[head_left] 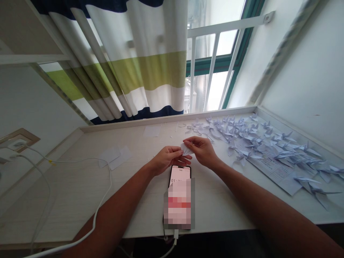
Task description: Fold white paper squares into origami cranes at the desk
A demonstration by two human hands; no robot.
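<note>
Between my two hands is a small folded piece of white paper (pixel 186 149), held just above the white desk. My left hand (pixel 172 156) grips its left edge between thumb and fingers, with some fingers stretched out beneath it. From the right, my right hand (pixel 200 148) pinches the paper's upper corner between thumb and forefinger. Directly below the hands lies a phone (pixel 180 175) with its screen lit, partly blurred out. Many folded white paper cranes (pixel 242 130) are heaped to the right of my right hand.
Flat paper sheets (pixel 118 157) lie at left, another sheet (pixel 152 131) near the back edge. A printed sheet (pixel 271 168) lies under some cranes. A white cable (pixel 110 175) crosses my left forearm from a wall socket (pixel 20 143). Curtain (pixel 145 71) and window railing (pixel 215 34) stand behind.
</note>
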